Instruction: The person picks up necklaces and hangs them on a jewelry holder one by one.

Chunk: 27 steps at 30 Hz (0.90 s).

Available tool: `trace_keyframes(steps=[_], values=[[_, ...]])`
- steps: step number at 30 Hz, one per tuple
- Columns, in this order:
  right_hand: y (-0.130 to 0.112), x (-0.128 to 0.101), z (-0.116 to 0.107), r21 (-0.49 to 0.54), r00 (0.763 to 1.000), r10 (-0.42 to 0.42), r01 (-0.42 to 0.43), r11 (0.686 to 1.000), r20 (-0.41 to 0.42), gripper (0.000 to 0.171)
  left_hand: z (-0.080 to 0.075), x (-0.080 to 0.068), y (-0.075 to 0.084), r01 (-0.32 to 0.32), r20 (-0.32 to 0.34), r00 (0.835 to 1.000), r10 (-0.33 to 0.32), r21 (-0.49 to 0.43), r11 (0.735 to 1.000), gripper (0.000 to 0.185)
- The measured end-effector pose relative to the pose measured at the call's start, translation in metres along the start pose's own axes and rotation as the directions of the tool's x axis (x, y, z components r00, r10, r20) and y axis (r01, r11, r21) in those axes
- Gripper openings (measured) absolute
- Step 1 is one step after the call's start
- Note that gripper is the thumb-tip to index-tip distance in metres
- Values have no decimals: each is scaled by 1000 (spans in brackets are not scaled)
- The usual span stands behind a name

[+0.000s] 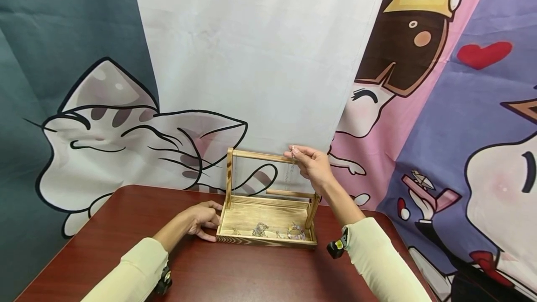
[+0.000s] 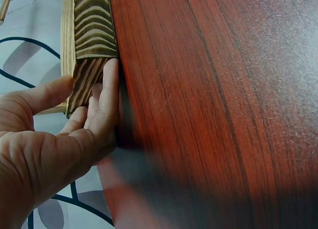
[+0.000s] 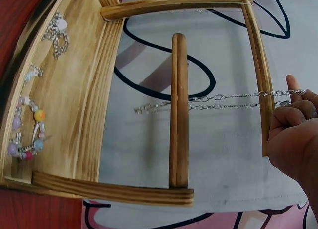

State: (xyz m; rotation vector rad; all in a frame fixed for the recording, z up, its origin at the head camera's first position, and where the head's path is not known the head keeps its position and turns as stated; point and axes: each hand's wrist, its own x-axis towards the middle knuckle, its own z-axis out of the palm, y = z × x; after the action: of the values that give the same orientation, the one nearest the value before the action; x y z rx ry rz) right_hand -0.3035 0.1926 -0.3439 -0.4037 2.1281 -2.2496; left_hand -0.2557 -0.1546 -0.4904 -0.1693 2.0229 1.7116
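Note:
My right hand is raised at the right end of the top bar of a wooden jewelry stand. Thumb and fingertips pinch a silver chain necklace. Its two strands hang down from the fingers, crossing the top bar and the shorter lower rod in the right wrist view. Low on the left, my left hand holds the end of the stand's tray; in the left wrist view, the thumb touches one edge of the end wall and the fingers lie along the opposite edge.
Inside the tray lie a bunched silver chain and a colorful beaded bracelet, with smaller pieces beside them. The stand sits on a reddish-brown table. A cartoon-printed cloth hangs close behind.

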Motion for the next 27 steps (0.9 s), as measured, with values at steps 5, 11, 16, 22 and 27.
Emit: trace_keyframes(steps=[5, 11, 16, 22, 27], values=[[3, 1, 7, 15, 1000, 5, -5, 1000, 4, 44, 0, 0, 0, 1, 3, 1000, -1, 1, 1000, 66], [8, 2, 17, 29, 1000, 12, -12, 999, 7, 43, 1, -1, 0, -3, -3, 1000, 3, -2, 1000, 65], [11, 2, 25, 29, 1000, 17, -17, 999, 14, 43, 1, -1, -1, -8, -1, 1000, 8, 0, 1000, 64], [11, 3, 35, 26, 999, 12, -13, 1000, 33, 42, 0, -1, -1, -10, 0, 1000, 10, -2, 1000, 64], [13, 4, 43, 26, 999, 14, -15, 1000, 48, 41, 0, 0, -1, -11, 0, 1000, 11, -4, 1000, 65]])
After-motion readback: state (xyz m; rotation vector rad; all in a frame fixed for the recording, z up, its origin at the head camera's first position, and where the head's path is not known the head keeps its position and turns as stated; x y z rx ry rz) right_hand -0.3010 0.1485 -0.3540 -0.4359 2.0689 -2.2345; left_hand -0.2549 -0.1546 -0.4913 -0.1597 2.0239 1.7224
